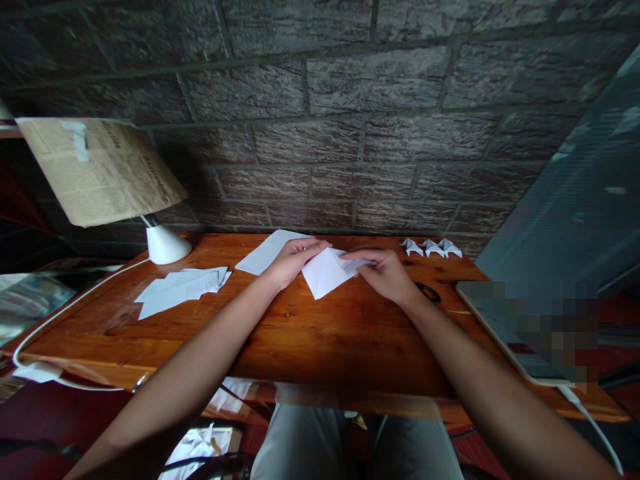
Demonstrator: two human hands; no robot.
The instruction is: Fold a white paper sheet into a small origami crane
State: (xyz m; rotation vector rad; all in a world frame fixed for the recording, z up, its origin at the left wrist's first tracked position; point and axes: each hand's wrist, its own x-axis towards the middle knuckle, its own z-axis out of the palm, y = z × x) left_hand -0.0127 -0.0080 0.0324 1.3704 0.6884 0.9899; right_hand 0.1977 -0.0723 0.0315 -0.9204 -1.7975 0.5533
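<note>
Lap: grey trousers at the bottom edge, with white paper scraps [200,445] on the floor beside them.
Table: one wooden table [320,340], glossy orange-brown with visible grain.
Hands: two bare forearms reach over the table; the left hand [290,261] and the right hand [383,272] meet near its far middle.
Folded sheet: one white paper [327,272], creased into a pointed, kite-like shape, lies on the table between the hands.
Grip: the left hand's fingers curl closed over the sheet's upper left edge; the right hand's fingertips pinch a flap on its right side.
Flat sheet: one plain white sheet [267,252] lies just behind the left hand.
Paper stack: one loose pile of white sheets [177,288], corners fanned out, sits at the left.
Scissors: one dark pair [428,292] lies just beside the right wrist.
Laptop: one open laptop [520,333] stands on the right edge, partly blurred.
Finished folds: three small white pointed paper figures [431,248] stand in a row at the far right edge.
Lamp: one lamp [165,243] with a white base and yellowed newsprint shade.
Wall: dark rough brick [350,100].
</note>
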